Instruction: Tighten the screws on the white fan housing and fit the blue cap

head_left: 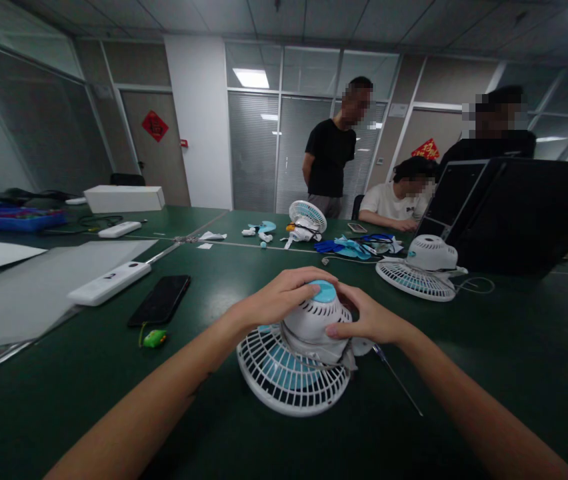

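Observation:
A small white electric fan (309,340) lies face down on the green table in front of me, its round grille (297,403) underneath and blue blades showing through the slots. At the top of its motor housing is a light blue cap (325,291). My left hand (287,293) rests over the housing from the left, thumb on the cap, fingers curved round the far side. From the right, my right hand (369,317) holds the housing, its thumb on the near side and other fingers partly hidden. A thin screwdriver (399,380) lies beside the fan, under my right forearm.
Left are a black phone (160,300) with a green charm (155,339) and a white power strip (109,283). Another fan (417,267) lies right, near a large black monitor (544,213); a third fan (307,220) stands farther back. Several people are across the table.

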Demonstrator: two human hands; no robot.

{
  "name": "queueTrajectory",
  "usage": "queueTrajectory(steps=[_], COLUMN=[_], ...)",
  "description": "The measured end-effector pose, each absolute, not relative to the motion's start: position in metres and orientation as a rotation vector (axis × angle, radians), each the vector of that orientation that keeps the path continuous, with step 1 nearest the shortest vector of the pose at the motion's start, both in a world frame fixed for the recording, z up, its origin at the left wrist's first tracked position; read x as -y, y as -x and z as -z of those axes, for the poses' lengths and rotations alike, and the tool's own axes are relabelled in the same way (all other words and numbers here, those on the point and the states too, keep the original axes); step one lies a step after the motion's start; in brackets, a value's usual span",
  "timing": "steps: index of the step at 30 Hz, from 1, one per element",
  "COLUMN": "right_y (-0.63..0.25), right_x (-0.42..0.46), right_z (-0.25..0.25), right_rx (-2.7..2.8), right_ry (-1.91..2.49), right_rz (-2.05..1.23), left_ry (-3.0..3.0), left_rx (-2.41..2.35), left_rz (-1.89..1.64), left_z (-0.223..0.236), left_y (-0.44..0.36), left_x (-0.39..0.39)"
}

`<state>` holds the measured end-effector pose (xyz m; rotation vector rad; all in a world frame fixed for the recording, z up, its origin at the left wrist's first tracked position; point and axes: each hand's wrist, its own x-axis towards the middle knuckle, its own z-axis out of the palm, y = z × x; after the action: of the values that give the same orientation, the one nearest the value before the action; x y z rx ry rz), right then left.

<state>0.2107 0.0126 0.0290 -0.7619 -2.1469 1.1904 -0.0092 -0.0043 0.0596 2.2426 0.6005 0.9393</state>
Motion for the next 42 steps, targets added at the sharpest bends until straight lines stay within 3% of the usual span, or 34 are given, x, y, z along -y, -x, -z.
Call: queueTrajectory(steps=[9,16,20,27,35,42], right_y=[-0.208,-0.187,-0.17,-0.167,-0.235,-0.346], right_x=[-0.009,0.018,0.024,0.023,0.036,0.048], right_z=[-0.035,-0.039,-0.042,-0.042,-0.066,-0.086], right_rx=[2.228,2.172,2.239,2.204,1.893,1.593], right_ry=[0.836,1.011,1.017,0.974,1.159,1.667], right_rz=[-1.081,-0.614,-0.294,-0.215,-0.261,0.151], left_ry=[-2.285,-2.328,-2.174,-1.884,-1.663,-1.83], left_rx=[-0.562,-0.724,-0.781,-0.861,-1.079,-1.35], left_rz=[-1.011,-0.966,-1.128,-1.238,-1.166,-1.013], left_z=[-0.054,-0.052,-0.045,-0.031,-0.011,0.015], left_y=[0.008,0.014,0.012,0.012,0.04,0.073], left_x=[0.002,0.005,0.003,-0.012,-0.057,-0.07])
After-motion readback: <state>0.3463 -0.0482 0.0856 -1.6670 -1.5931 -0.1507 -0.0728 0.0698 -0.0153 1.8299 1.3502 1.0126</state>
